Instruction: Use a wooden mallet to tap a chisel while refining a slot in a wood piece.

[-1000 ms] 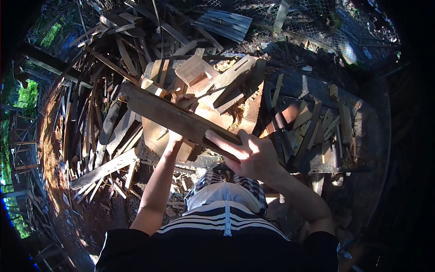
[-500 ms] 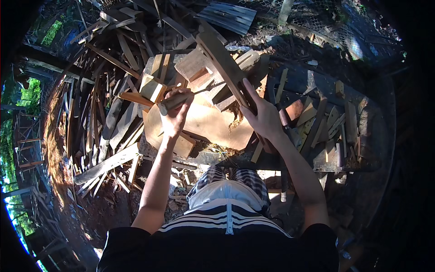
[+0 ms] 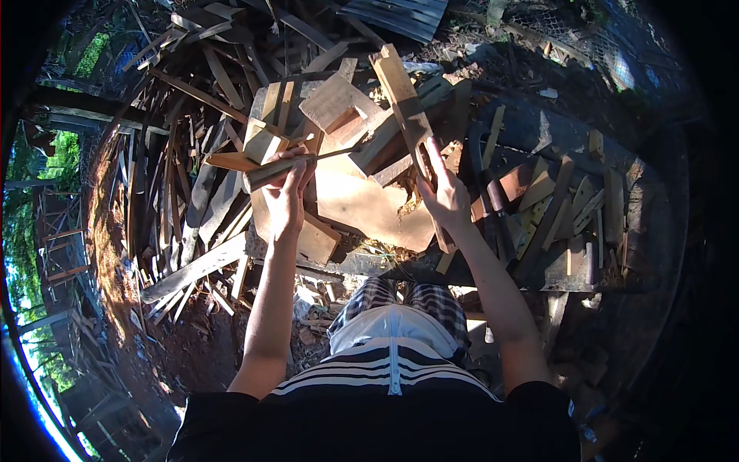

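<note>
My left hand (image 3: 285, 206) is closed round the wooden handle of a chisel (image 3: 336, 153), whose thin dark blade points right. My right hand (image 3: 448, 199) grips the lower part of a long wooden beam (image 3: 406, 102), with the thumb and index finger along its edges. The beam tilts up and away to the left, and a slot runs in its face. Between the hands lies a broad, pale, sunlit wooden slab (image 3: 369, 206) with shavings on it. Beyond the chisel tip rests a notched wooden block (image 3: 332, 102).
A dark workbench (image 3: 531, 127) carries several offcuts on the right and a saw-like tool (image 3: 493, 192) beside my right hand. At the left, a heap of scrap lumber (image 3: 192, 177) crowds the bench. Corrugated sheet metal (image 3: 400, 17) lies at the far side.
The beam in my right hand has swung more upright and its top has shifted right. My left hand has turned the chisel slightly flatter. The view has shifted a little.
</note>
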Demonstrator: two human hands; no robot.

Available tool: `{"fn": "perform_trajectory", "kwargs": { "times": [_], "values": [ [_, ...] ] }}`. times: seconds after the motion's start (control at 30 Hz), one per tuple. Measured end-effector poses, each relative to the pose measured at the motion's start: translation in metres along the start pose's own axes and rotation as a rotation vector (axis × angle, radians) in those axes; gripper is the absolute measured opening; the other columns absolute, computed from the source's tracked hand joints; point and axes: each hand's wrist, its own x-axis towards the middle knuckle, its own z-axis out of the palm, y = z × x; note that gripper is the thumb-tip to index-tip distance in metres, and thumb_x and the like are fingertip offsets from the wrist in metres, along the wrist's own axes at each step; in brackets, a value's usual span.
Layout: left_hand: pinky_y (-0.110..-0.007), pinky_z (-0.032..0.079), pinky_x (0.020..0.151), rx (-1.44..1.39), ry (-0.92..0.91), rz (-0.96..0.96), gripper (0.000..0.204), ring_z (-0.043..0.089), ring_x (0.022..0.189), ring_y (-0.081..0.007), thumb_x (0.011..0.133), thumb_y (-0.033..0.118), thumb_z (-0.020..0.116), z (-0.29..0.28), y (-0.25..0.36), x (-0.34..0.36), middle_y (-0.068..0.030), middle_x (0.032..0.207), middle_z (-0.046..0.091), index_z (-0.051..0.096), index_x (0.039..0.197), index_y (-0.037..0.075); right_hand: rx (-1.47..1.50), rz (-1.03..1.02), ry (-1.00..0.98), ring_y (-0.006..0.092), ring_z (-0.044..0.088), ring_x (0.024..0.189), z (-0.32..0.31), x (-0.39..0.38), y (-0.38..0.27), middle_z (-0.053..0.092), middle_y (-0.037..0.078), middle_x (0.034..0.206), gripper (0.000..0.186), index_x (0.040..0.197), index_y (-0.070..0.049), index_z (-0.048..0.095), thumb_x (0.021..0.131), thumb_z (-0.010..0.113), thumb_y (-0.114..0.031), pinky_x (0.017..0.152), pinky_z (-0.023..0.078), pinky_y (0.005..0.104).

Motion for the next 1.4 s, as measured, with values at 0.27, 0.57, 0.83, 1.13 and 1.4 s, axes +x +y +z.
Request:
{"fn": "perform_trajectory", "kwargs": {
  "times": [0.27,0.57,0.83,1.13,1.4],
  "values": [
    [-0.04,0.055,0.094,-0.126,0.02,-0.005,0.022,0.064,0.104,-0.0272,0.09,-0.002,0.058,-0.003,-0.004,0.005,-0.0121,0.114,0.061,0.055,0.111,0.005,-0.116,0.059,0.021,0.0376,0.063,0.068,0.0,-0.006,-0.005,0.062,0.018,0.074,0.076,0.148,-0.036,0.027,0.082,0.065,-0.028,0.065,0.051,0.0473],
    [-0.038,0.061,0.082,0.005,0.075,0.02,0.015,0.068,0.093,-0.0274,0.089,0.002,0.062,0.009,0.008,0.025,-0.0139,0.103,0.066,0.061,0.104,-0.001,-0.262,0.13,-0.104,0.0363,0.065,0.072,-0.006,-0.008,-0.007,0.063,0.017,0.077,0.075,0.15,-0.03,0.021,0.086,0.059,-0.036,0.068,0.052,0.0477],
    [-0.027,0.054,0.072,0.523,-0.187,0.201,0.019,0.067,0.078,-0.0131,0.085,0.013,0.071,0.069,0.038,0.044,-0.0081,0.088,0.069,0.065,0.095,-0.001,-0.173,0.197,-0.171,0.0387,0.066,0.078,-0.007,-0.005,-0.004,0.066,0.02,0.084,0.082,0.151,-0.034,0.013,0.085,0.06,-0.031,0.07,0.051,0.0488],
    [-0.027,0.054,0.071,0.69,-0.078,0.284,0.023,0.068,0.077,-0.0129,0.083,0.017,0.073,0.062,0.035,0.046,-0.0091,0.084,0.07,0.065,0.094,-0.002,-0.176,0.167,-0.159,0.0424,0.064,0.078,-0.003,-0.007,-0.008,0.063,0.023,0.081,0.086,0.152,-0.032,0.01,0.084,0.063,-0.024,0.071,0.051,0.0505],
    [-0.028,0.054,0.073,0.694,-0.073,0.27,0.024,0.068,0.078,-0.0148,0.084,0.018,0.072,0.052,0.018,0.046,-0.0103,0.086,0.07,0.065,0.095,-0.003,-0.237,0.138,-0.138,0.0374,0.065,0.072,-0.002,-0.01,-0.011,0.063,0.019,0.077,0.086,0.152,-0.032,0.01,0.084,0.062,-0.032,0.067,0.053,0.0479]
  ]
}}
